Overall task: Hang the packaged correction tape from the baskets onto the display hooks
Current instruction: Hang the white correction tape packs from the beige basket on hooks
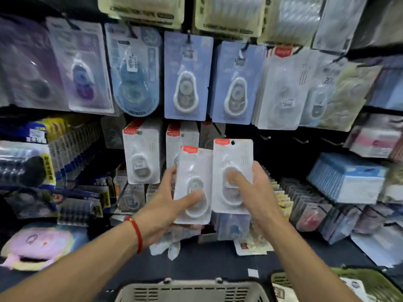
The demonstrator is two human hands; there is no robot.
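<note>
Left hand (168,205): clasps a white correction-tape pack (193,186), thumb over the blister.
Right hand (250,188): pinches a second pack (232,175), just right, edges nearly touching.
Hole (233,142): near the pack's top (unthreaded).
Bare hooks (265,137): farther right.
Risk: motion blur suggests hurry; hole misses tip, pack likely drops by grey basket (192,289).

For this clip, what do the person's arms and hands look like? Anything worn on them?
Both forearms are bare, with no sleeves in view. The left hand has a thin red cord bracelet around its wrist, with a small bead or knot on it. The right hand shows no bracelet, watch, glove or ring. The frame is a little blurred, so finer details cannot be made out.
</note>
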